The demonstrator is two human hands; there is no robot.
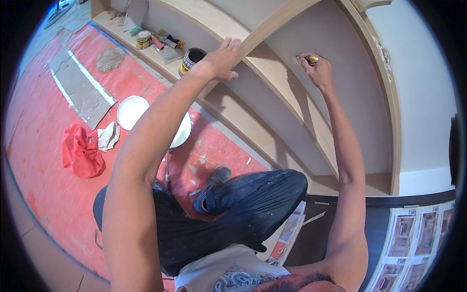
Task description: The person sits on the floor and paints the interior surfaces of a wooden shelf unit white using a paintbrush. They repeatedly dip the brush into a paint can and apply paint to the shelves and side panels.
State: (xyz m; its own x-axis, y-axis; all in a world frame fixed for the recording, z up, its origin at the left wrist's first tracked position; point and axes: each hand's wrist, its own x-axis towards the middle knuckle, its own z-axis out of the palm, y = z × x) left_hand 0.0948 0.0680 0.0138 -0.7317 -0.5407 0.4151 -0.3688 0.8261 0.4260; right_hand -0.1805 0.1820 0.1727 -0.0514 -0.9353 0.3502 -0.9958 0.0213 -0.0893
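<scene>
My left hand (225, 61), fingers spread, rests against the upright divider of a pale wooden shelf unit (251, 45). Farther right, my right hand (318, 69) grips a small tool (312, 59) with yellow and black parts against the grey back panel (350, 98); most of the tool is hidden by the fingers, so its kind is unclear. Just left of my left hand, an open paint can (193, 60) with a dark inside stands on the lower shelf. A smaller can (143, 39) stands farther left, near a pair of black-and-yellow handles (176, 42) and a clear plastic bag (170, 54).
Red sheeting (47, 146) covers the floor. On it lie a grey board (82, 87), a round white lid (133, 112), a red cloth or bag (82, 151) and a white bucket (181, 133) partly behind my left arm. Printed sheets (405, 237) cover a dark surface at right.
</scene>
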